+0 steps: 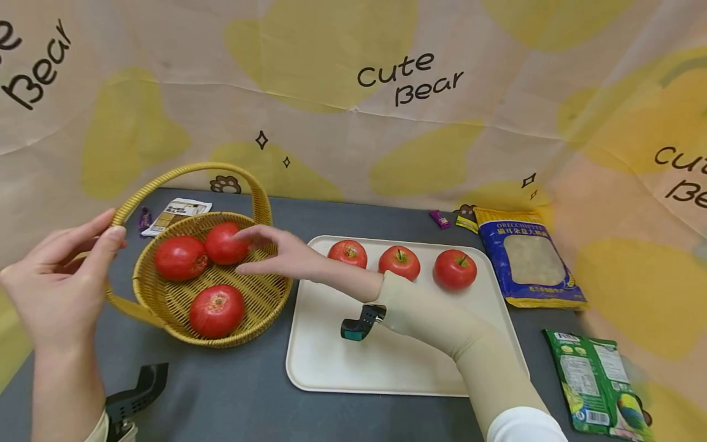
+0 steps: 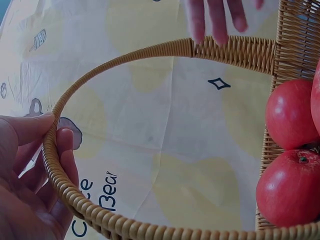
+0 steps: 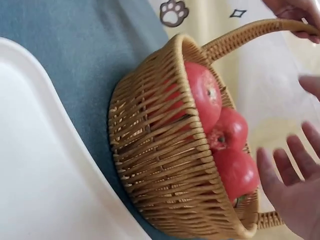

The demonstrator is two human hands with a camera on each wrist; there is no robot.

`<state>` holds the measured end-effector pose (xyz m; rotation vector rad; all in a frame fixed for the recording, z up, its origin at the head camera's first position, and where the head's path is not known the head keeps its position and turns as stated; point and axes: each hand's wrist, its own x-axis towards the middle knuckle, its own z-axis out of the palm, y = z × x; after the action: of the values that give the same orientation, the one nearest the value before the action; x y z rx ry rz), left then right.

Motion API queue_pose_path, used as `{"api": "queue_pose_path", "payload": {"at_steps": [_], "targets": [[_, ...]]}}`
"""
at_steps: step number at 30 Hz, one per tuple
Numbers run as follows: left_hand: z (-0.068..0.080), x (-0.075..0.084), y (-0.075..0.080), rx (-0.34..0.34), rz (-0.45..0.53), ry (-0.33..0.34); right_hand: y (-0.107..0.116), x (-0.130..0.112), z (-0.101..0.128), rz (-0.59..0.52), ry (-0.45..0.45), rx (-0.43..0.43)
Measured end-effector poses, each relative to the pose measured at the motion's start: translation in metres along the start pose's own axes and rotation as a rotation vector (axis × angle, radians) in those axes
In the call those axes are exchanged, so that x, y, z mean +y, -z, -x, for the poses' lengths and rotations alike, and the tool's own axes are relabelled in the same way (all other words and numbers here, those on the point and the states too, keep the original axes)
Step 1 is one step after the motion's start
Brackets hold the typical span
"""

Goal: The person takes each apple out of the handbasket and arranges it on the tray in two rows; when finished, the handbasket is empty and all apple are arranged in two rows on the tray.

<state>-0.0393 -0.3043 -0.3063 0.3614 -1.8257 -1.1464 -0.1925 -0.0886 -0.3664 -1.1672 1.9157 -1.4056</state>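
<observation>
Handle (image 1: 208,166) is pinched by left hand (image 1: 63,279), right hand (image 1: 278,253) spread over bare weave (image 1: 258,298) within rim (image 1: 218,342).

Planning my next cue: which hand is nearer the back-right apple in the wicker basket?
Right. The right hand is over the right side of the wicker basket, close beside that apple; the left hand is farther, off to its left, holding the handle.

Left fingers (image 1: 88,232) on the handle (image 1: 212,166) of a wicker basket (image 1: 259,298), right fingers (image 1: 261,232) beside a red fruit (image 1: 223,244) inside.
</observation>
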Motion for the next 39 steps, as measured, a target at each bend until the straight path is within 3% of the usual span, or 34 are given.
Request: {"api": "queue_pose_path", "payload": {"at_steps": [3,9,13,21,25,30,39], "targets": [[0.000,0.000,0.000,-0.001,0.001,-0.003,-0.010,0.003,-0.013,0.090,0.025,-0.179],[0.000,0.001,-0.002,-0.009,0.004,-0.012,-0.025,0.008,-0.038,0.189,-0.029,-0.453],[0.000,0.001,-0.001,-0.010,-0.017,-0.010,-0.031,0.009,-0.052,0.272,-0.077,-0.564],[0.001,0.001,0.000,-0.008,-0.021,-0.002,-0.052,0.007,-0.067,0.456,-0.154,-0.684],[0.003,0.002,-0.001,-0.011,-0.038,-0.002,-0.060,0.008,-0.067,0.542,-0.140,-0.691],[0.003,0.001,-0.001,-0.011,-0.046,-0.007,-0.057,0.010,-0.062,0.569,-0.058,-0.618],[0.001,0.001,0.001,0.003,-0.019,0.006,-0.028,0.004,-0.028,0.304,0.066,-0.361]]}}
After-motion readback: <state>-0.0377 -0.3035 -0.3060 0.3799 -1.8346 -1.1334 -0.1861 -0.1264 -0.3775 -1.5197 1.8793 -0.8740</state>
